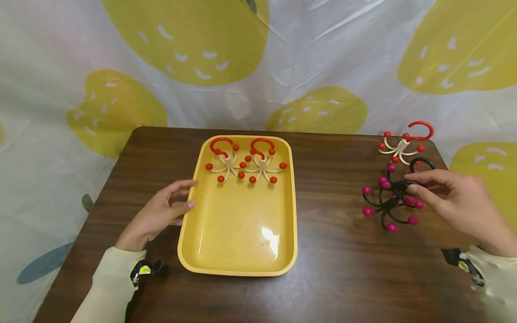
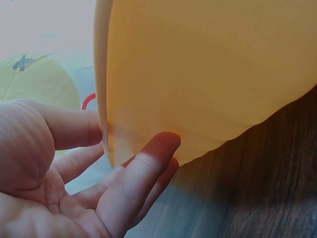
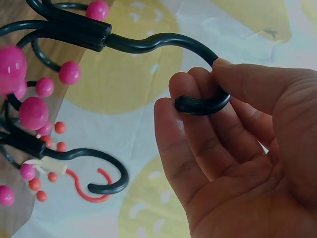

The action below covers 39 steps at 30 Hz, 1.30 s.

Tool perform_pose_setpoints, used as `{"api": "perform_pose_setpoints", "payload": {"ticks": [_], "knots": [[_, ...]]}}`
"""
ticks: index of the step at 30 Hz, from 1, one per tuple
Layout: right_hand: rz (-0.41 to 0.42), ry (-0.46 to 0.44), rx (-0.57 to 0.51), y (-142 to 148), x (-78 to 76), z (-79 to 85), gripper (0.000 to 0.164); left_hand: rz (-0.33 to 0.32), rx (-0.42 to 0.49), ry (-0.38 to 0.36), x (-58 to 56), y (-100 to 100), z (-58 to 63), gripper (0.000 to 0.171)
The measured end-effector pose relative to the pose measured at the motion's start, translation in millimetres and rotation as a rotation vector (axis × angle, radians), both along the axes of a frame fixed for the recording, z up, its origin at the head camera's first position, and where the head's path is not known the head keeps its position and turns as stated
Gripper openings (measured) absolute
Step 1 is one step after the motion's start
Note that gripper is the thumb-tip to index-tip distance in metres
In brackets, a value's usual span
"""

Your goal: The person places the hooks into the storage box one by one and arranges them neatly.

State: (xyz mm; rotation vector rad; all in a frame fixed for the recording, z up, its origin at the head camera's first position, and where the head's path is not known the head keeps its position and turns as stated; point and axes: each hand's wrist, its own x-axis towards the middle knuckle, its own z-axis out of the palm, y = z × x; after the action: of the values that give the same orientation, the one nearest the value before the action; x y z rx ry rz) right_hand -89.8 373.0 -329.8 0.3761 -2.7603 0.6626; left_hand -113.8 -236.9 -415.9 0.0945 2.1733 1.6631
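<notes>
My left hand [image 1: 155, 215] holds the left rim of the yellow tray [image 1: 237, 273], with thumb and fingers on either side of it in the left wrist view. In the tray's far end lie two white, multi-armed rotating hooks [image 1: 228, 164] with red hook ends and ball tips. On the right, my right hand [image 1: 464, 202] pinches the curved end of a black multi-armed hook [image 3: 81, 30] with pink ball tips. A second black hook [image 3: 119, 163] of the same kind is below it, partly overlapped in the head view.
Another white and red hook [image 1: 401, 146] lies at the far right corner of the brown wooden table [image 1: 331, 237]. A lemon-patterned curtain [image 1: 226, 105] hangs right behind the table and along its left side.
</notes>
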Motion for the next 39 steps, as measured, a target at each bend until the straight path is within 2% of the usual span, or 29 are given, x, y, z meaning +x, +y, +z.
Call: {"api": "perform_pose_setpoints", "payload": {"ticks": [13,20,26,35,39], "knots": [[0.065,0.056,0.002,-30,-1.5,18.5,0.034,0.002,-0.005,-0.008,-0.7,0,-2.8,0.061],[0.127,0.077,-0.016,-50,-5.8,27.3,0.039,0.000,-0.006,-0.005,-2.1,-1,-4.4,0.060],[0.184,0.097,-0.006,-72,-12.1,36.7,0.037,0.002,-0.002,-0.010,-3.3,-1,-4.5,0.060],[0.311,0.126,-0.107,-102,-23.2,41.9,0.041,0.005,-0.009,-0.008,-3.0,-2,-4.2,0.060],[0.373,0.120,-0.136,-114,-28.7,41.7,0.041,-0.004,0.031,-0.008,-2.0,-3,-4.5,0.062]]}}
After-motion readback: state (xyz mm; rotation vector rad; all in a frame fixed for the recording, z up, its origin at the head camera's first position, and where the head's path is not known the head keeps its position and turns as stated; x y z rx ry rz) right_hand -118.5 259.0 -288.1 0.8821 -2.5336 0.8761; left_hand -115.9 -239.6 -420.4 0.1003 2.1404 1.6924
